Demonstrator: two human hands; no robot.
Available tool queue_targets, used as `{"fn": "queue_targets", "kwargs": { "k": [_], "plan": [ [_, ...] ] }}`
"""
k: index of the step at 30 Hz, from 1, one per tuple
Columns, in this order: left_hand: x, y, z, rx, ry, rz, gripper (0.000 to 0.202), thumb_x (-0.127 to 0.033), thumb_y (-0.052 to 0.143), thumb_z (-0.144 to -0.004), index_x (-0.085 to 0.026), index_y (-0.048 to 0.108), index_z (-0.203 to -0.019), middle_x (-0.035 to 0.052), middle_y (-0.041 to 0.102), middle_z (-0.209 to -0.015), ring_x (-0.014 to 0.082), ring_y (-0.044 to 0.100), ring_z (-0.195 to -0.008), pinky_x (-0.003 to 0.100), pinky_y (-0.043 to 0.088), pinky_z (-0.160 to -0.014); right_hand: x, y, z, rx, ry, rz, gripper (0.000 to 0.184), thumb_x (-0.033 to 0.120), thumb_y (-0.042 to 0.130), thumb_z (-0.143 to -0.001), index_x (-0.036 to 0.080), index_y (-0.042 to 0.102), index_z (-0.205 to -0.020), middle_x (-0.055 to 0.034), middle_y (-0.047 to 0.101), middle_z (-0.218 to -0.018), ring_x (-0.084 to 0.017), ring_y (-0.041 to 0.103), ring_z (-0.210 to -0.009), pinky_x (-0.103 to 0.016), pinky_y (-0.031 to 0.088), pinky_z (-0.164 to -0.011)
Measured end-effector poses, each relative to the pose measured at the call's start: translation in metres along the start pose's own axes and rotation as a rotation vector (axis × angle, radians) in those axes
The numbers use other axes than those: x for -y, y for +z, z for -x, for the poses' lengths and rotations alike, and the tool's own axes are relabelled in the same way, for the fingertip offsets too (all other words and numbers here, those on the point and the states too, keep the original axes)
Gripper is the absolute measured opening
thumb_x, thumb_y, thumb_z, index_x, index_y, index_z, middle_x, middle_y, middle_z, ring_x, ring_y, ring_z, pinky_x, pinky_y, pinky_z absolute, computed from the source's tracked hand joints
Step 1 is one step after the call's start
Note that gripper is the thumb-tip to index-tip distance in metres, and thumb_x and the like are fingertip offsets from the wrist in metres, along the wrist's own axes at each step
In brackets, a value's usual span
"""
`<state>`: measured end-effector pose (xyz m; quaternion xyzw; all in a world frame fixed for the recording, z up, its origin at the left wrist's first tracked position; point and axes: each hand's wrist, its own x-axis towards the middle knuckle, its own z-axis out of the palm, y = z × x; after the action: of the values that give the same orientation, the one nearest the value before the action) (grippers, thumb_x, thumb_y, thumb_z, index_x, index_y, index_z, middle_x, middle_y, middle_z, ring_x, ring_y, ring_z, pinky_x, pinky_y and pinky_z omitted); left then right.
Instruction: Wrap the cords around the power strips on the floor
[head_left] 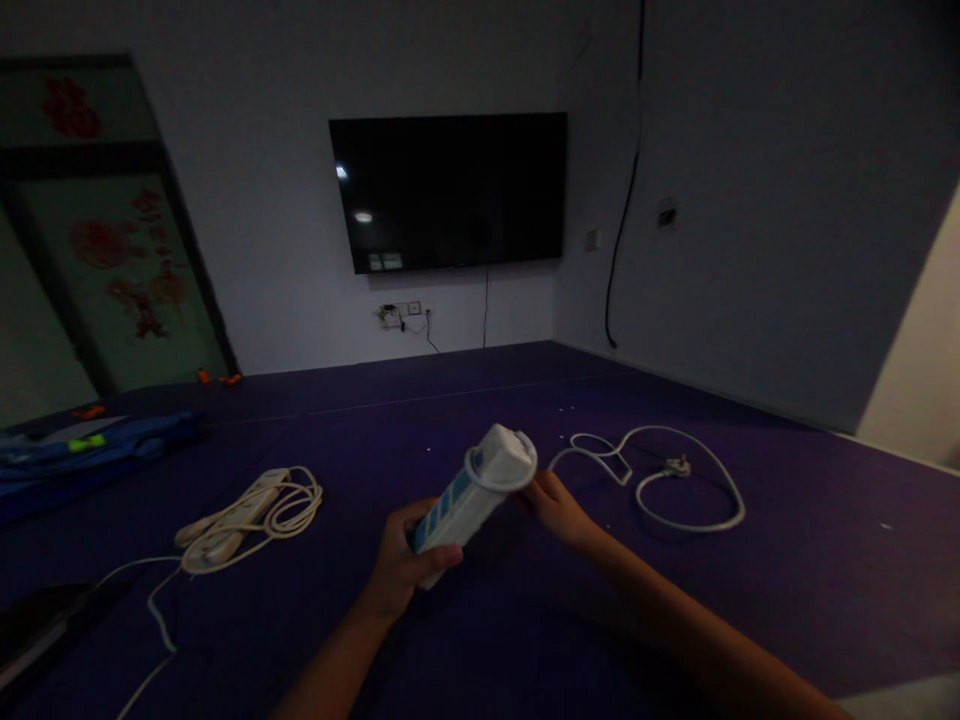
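Note:
My left hand (405,560) is wrapped around the lower part of a white power strip (469,500) with blue markings on its side. The strip is tilted, its far end raised toward the upper right. A white cord (686,430) loops around that far end. Close beside the loop, my right hand (559,510) has its fingers closed on the cord; the fingertips are partly hidden. From there the cord runs right across the purple surface in loose curves, with its plug (677,466) lying inside them.
Another power strip (240,515) with a coiled cord lies at the left. Blue cloth (135,445) with a bright green item (86,443) is farther left, near small orange pieces (231,380). A dark object (37,625) sits at lower left. A television (450,190) hangs on the wall.

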<state>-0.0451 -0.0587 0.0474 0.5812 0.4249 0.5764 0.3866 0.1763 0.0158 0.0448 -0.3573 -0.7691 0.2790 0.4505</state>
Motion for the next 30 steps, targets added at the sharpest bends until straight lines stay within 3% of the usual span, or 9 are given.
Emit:
{"fn": "queue_targets", "kwargs": {
  "k": [6,9,13,16,21,30],
  "plan": [
    [-0.005,-0.004,-0.015,-0.223,-0.057,0.005,0.047,-0.045,0.076,-0.052,-0.012,0.069,-0.085,0.0045,0.07,-0.076,0.0203,0.063,-0.07,0.029,0.049,-0.063,0.017,0.008,0.004,0.1,-0.105,0.214,0.041,0.043,0.033,-0.093,0.017,0.064,-0.092,-0.003,0.063,-0.071,-0.014,0.056,-0.061,-0.023,0.041,-0.056],
    [-0.004,-0.002,-0.015,-0.273,-0.016,-0.128,0.042,-0.044,0.076,-0.053,-0.013,0.069,-0.081,0.0043,0.07,-0.074,0.0204,0.064,-0.068,0.029,0.049,-0.062,0.019,0.013,0.008,0.159,-0.099,0.355,0.03,0.031,0.035,-0.093,0.018,0.062,-0.094,-0.0046,0.066,-0.078,-0.016,0.061,-0.067,-0.024,0.043,-0.06],
    [-0.002,0.0,-0.012,-0.309,0.015,-0.372,0.039,-0.048,0.073,-0.057,-0.015,0.067,-0.078,0.0028,0.069,-0.067,0.0184,0.062,-0.06,0.027,0.047,-0.055,0.018,0.016,0.009,0.181,-0.056,0.576,0.029,0.022,0.035,-0.091,0.017,0.061,-0.102,-0.0083,0.068,-0.087,-0.019,0.065,-0.076,-0.026,0.044,-0.064],
    [0.001,-0.002,-0.011,-0.309,0.02,-0.603,0.037,-0.053,0.068,-0.062,-0.017,0.065,-0.073,0.0018,0.066,-0.062,0.0171,0.06,-0.055,0.025,0.042,-0.051,0.018,0.017,0.009,0.209,-0.045,0.678,0.032,0.021,0.035,-0.091,0.016,0.058,-0.113,-0.0106,0.069,-0.097,-0.021,0.066,-0.082,-0.026,0.046,-0.068],
    [0.006,-0.005,-0.015,-0.356,0.098,-0.986,0.036,-0.051,0.063,-0.067,-0.019,0.064,-0.086,0.0047,0.067,-0.079,0.0201,0.063,-0.071,0.026,0.042,-0.06,0.022,0.015,0.008,0.244,0.002,0.759,0.033,0.024,0.036,-0.091,0.017,0.059,-0.114,-0.0112,0.068,-0.103,-0.021,0.066,-0.087,-0.026,0.046,-0.072],
    [0.018,-0.008,-0.021,-0.355,0.2,-1.25,0.046,-0.048,0.06,-0.073,-0.017,0.057,-0.107,0.0096,0.064,-0.098,0.0246,0.062,-0.087,0.031,0.047,-0.071,0.027,0.013,0.008,0.244,0.033,0.875,0.029,0.023,0.037,-0.091,0.019,0.063,-0.104,-0.01,0.069,-0.096,-0.021,0.067,-0.081,-0.025,0.044,-0.064]
  ]
}}
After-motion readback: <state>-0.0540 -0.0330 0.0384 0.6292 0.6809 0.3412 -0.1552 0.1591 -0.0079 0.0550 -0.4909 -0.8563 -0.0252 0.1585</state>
